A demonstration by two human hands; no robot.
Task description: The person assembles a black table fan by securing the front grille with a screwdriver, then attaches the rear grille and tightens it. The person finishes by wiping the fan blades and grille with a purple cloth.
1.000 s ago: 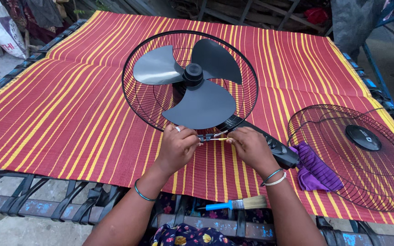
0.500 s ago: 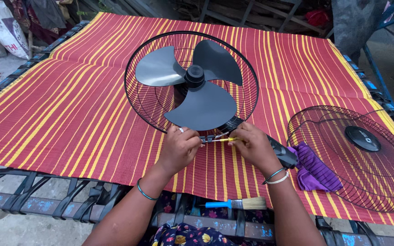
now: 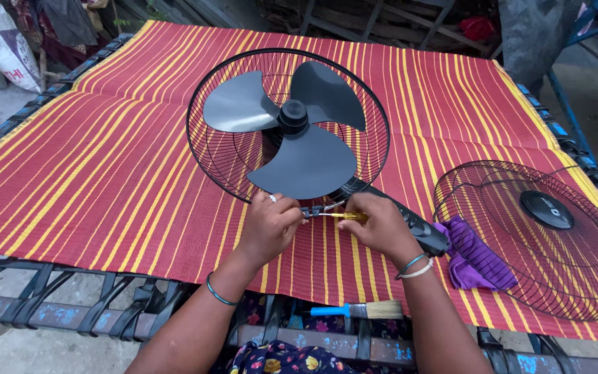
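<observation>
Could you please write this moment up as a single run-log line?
left hand: pinching rear fan guard rim | right hand: holding yellow-handled screwdriver at rim | front guard, purple cloth, brush: lying nearby

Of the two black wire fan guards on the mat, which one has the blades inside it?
The rear guard at the middle, by both hands, holds the three grey blades. The other guard, lying at the right beside a purple cloth, has only a round black cap at its centre.
</observation>
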